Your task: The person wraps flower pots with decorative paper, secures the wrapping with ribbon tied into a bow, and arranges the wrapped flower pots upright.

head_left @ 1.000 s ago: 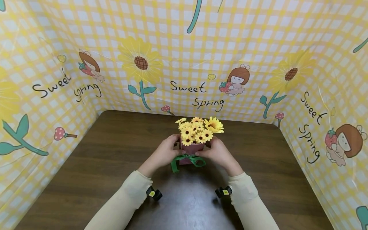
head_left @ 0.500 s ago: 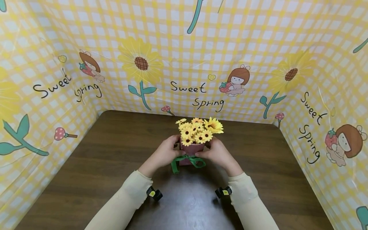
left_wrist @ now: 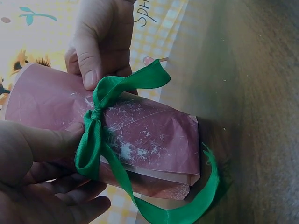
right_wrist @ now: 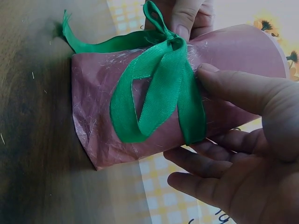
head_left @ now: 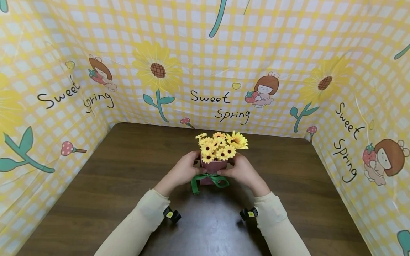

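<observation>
A bunch of yellow sunflower-like flowers [head_left: 217, 146] stands upright in a flat-bottomed mauve paper wrapper [head_left: 215, 166]. Around its middle runs a green ribbon [right_wrist: 161, 93], tied in a bow at the front, with one loose tail. My left hand [head_left: 185, 169] grips the wrapped bouquet from the left, its thumb against the front near the knot. On the other side, my right hand [head_left: 242, 172] holds it likewise, thumb in front and fingers round the side. The wrist views show whitish scuffs on the wrapper [left_wrist: 149, 140]. The backmost fingertips are partly hidden behind it.
A dark brown wooden table [head_left: 134, 199] lies beneath. Yellow-and-white checked cloth [head_left: 198, 46] printed with flowers and cartoon figures surrounds it at the back and both sides. Small pale specks lie on the tabletop in the wrist views.
The bouquet has shifted very slightly toward me, its flower tops a little lower in the head view. Both hands keep the same hold.
</observation>
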A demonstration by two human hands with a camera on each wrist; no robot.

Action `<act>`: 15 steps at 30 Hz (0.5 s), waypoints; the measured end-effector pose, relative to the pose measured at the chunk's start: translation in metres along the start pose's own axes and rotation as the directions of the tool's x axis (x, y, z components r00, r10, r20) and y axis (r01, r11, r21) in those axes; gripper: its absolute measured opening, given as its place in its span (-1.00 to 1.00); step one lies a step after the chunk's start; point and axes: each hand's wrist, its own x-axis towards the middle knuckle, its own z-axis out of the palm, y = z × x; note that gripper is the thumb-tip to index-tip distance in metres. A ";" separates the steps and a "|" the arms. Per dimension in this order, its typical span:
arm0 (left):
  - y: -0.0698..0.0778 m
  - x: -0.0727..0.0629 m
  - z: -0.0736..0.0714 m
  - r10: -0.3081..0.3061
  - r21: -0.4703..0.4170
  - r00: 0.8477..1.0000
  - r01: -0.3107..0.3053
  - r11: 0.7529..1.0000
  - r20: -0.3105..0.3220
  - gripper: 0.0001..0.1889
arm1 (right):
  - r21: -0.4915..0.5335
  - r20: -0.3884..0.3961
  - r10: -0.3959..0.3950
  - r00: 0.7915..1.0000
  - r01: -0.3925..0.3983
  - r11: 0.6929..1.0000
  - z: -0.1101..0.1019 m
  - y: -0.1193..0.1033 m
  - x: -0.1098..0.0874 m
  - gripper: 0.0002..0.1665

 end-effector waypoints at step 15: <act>0.000 0.000 0.004 0.008 -0.006 1.000 -0.008 1.000 0.015 -0.31 | 0.038 0.018 -0.012 1.000 0.011 0.999 -0.003 0.005 -0.001 -0.19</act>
